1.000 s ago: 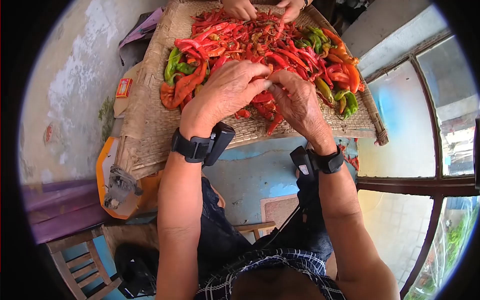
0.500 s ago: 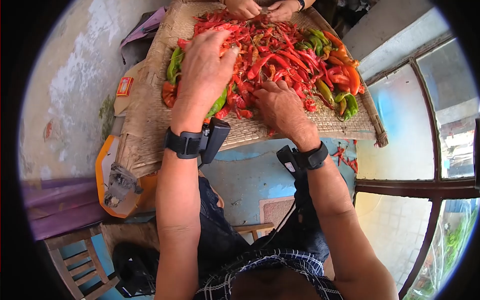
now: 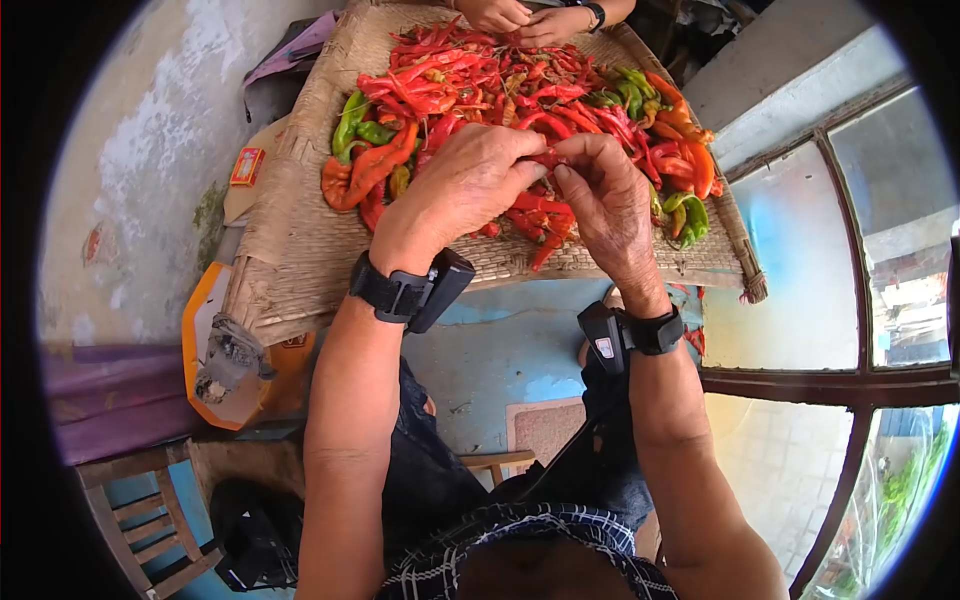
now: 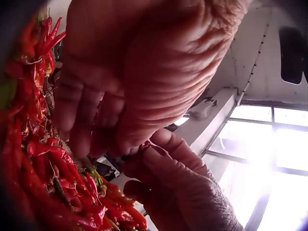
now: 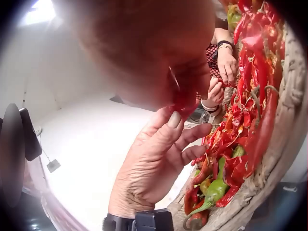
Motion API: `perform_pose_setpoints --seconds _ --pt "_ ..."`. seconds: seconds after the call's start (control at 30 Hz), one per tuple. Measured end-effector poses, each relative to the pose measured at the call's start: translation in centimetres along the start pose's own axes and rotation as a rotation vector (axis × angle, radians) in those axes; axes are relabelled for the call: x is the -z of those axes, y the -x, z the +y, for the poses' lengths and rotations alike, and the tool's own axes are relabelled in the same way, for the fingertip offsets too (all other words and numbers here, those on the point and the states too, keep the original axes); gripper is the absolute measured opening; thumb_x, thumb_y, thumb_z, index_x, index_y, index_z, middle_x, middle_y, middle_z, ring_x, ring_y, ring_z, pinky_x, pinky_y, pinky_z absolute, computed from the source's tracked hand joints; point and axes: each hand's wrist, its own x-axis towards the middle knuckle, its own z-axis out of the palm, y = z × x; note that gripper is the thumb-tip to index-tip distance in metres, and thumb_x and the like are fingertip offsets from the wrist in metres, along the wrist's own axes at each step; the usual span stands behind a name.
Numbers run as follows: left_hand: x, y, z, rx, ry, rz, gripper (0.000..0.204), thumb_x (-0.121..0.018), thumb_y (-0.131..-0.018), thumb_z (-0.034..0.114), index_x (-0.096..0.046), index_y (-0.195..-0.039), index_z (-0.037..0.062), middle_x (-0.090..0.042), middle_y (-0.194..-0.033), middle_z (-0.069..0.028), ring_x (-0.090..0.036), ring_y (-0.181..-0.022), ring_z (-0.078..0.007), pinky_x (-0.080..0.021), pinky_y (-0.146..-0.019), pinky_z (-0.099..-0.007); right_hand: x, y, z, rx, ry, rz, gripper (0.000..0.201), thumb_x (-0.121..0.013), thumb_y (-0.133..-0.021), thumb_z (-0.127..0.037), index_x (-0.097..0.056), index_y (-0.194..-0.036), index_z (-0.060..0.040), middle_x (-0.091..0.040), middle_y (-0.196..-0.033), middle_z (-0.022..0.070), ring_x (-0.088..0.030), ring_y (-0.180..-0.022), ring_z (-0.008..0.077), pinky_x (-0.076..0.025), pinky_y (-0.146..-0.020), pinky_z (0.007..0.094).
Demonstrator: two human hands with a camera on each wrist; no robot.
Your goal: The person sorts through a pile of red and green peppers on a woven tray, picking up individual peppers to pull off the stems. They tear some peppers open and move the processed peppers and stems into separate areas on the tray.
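A small red chili pepper [image 3: 548, 159] is held above the near part of the pile, between both hands. My left hand [image 3: 462, 186] pinches one end of it between thumb and fingers. From the other side, my right hand [image 3: 612, 208] pinches it too. The right wrist view shows the pepper [image 5: 185, 101] at the left thumb tip, partly covered by the right hand. Below and beyond the hands, a heap of red chilies [image 3: 430, 92] lies on a woven tray [image 3: 275, 235]. Long orange-red peppers [image 3: 375, 165] lie at its left.
Another person's hands [image 3: 548, 28] work at the tray's far edge. Green peppers [image 3: 690, 222] lie at the pile's right, more green ones [image 3: 350, 122] at its left. A window [image 3: 800, 240] stands close on the right. An orange-rimmed container [image 3: 200, 350] sits below the tray's left corner.
Half a second ago the hands were apart, the left over the pile's left side and the right low on the chilies. They have come together again, with a red chili pepper between their fingertips.
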Motion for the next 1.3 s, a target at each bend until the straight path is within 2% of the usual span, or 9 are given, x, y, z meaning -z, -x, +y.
perform_pose_setpoints --seconds 0.1,0.27,0.5,0.63,0.83,0.97,1.03,1.17,1.3 --pt "0.5 -0.5 -0.4 0.142 -0.012 0.056 0.023 -0.059 -0.091 0.020 -0.066 -0.103 0.0013 -0.064 -0.072 -0.0110 -0.064 -0.062 -0.0164 -0.050 -0.059 -0.0304 0.7 -0.1 -0.1 -0.085 0.021 0.064 0.016 -0.061 -0.089 -0.003 -0.060 -0.105 -0.0016 -0.064 -0.087 0.0080 -0.062 -0.077 0.0147 -0.051 -0.072 0.0276" --pt "2.5 -0.7 -3.2 0.093 -0.514 0.726 0.037 -0.061 -0.091 0.025 -0.061 -0.120 0.0039 -0.069 -0.083 -0.0128 -0.067 -0.073 -0.0200 -0.051 -0.069 -0.0321 0.9 0.6 2.2 0.012 0.660 -0.181 0.024 -0.066 -0.085 -0.013 -0.066 -0.106 -0.0028 -0.065 -0.101 0.0167 -0.064 -0.092 0.0311 -0.051 -0.080 0.0388" --pt "1.8 -0.1 -1.6 0.147 -0.084 0.147 0.038 -0.064 -0.088 0.025 -0.061 -0.120 0.0036 -0.069 -0.088 -0.0160 -0.067 -0.078 -0.0225 -0.051 -0.072 -0.0330 0.6 0.5 2.6 -0.024 0.848 -0.385 0.016 -0.060 -0.080 -0.005 -0.065 -0.096 -0.0037 -0.063 -0.096 0.0158 -0.059 -0.094 0.0354 -0.050 -0.081 0.0437" --pt "1.1 0.4 -0.5 0.122 -0.015 -0.070 0.035 -0.064 -0.088 0.025 -0.063 -0.114 0.0028 -0.069 -0.089 -0.0153 -0.066 -0.080 -0.0239 -0.051 -0.073 -0.0346 -0.1 0.6 2.3 0.075 0.670 -0.170 0.006 -0.057 -0.083 -0.005 -0.061 -0.087 -0.0042 -0.064 -0.086 0.0167 -0.062 -0.086 0.0359 -0.051 -0.072 0.0445" --pt "0.2 0.5 -0.9 0.022 -0.126 -0.045 0.027 -0.060 -0.087 0.024 -0.065 -0.097 -0.0003 -0.064 -0.078 -0.0195 -0.062 -0.076 -0.0338 -0.047 -0.070 -0.0404 0.4 0.2 -0.1 -0.010 0.355 -0.096 0.016 -0.061 -0.087 -0.011 -0.061 -0.101 -0.0036 -0.065 -0.081 0.0198 -0.064 -0.077 0.0375 -0.051 -0.066 0.0418" --pt "2.5 -0.5 0.2 0.270 -0.293 -0.127 0.028 -0.059 -0.088 0.025 -0.065 -0.101 0.0007 -0.065 -0.090 -0.0192 -0.062 -0.089 -0.0333 -0.046 -0.079 -0.0415 0.3 0.1 -0.1 -0.124 0.304 0.090 0.019 -0.062 -0.087 -0.013 -0.062 -0.104 -0.0032 -0.064 -0.083 0.0217 -0.064 -0.080 0.0380 -0.051 -0.068 0.0428" --pt "2.3 -0.3 -2.0 0.094 -0.545 0.588 0.033 -0.059 -0.089 0.024 -0.063 -0.111 0.0004 -0.065 -0.104 -0.0195 -0.060 -0.099 -0.0339 -0.045 -0.088 -0.0401 0.4 0.4 1.8 -0.051 0.498 -0.047 0.021 -0.063 -0.088 -0.017 -0.063 -0.104 -0.0027 -0.065 -0.088 0.0207 -0.064 -0.083 0.0382 -0.051 -0.070 0.0439" --pt "2.4 -0.2 -3.2 0.053 -0.434 0.642 0.032 -0.062 -0.088 0.019 -0.061 -0.113 -0.0009 -0.062 -0.110 -0.0192 -0.058 -0.105 -0.0342 -0.045 -0.092 -0.0433 -0.6 0.9 2.9 -0.014 0.738 -0.277 0.030 -0.066 -0.085 -0.024 -0.065 -0.109 -0.0049 -0.066 -0.088 0.0165 -0.064 -0.085 0.0357 -0.051 -0.074 0.0425" --pt "2.1 0.1 -1.9 0.113 -0.280 0.328 0.034 -0.062 -0.087 0.022 -0.062 -0.112 -0.0011 -0.063 -0.113 -0.0207 -0.058 -0.108 -0.0345 -0.044 -0.095 -0.0398 -1.4 0.2 3.3 -0.131 0.782 -0.356 0.024 -0.064 -0.085 -0.025 -0.067 -0.099 -0.0061 -0.065 -0.093 0.0175 -0.063 -0.088 0.0356 -0.051 -0.075 0.0441"
